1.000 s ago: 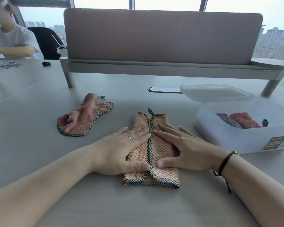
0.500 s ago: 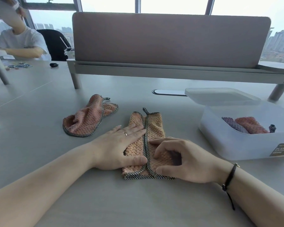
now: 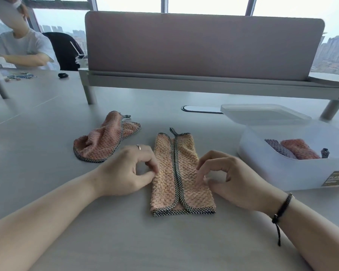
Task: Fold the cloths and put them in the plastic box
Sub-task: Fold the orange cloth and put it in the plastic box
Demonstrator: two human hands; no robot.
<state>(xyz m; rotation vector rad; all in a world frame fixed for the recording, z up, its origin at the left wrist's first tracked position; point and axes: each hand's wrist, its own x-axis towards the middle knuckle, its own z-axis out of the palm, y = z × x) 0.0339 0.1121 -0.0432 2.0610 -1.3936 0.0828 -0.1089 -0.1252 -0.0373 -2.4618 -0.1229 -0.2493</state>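
Folded cloth point(image 3: 181, 173): flat on desk point(image 3: 47, 173) between your hands; left hand point(image 3: 129, 171) and right hand point(image 3: 229, 180) pinch its side edges.

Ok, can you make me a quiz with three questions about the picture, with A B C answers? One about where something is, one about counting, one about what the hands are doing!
1. Where is the crumpled cloth?
A. In the box
B. On the table, left of the folded cloth
C. On the chair

2. How many cloths show in the plastic box?
A. None
B. Two
C. Five

3. What are the hands doing?
A. Pinching the folded cloth's side edges
B. Lifting the box
C. Waving in the air

Answers:
1 B: it lies on the table, apart from the folded one.
2 B: a purple cloth and an orange cloth show.
3 A: the left hand and right hand each curl fingers at an edge.
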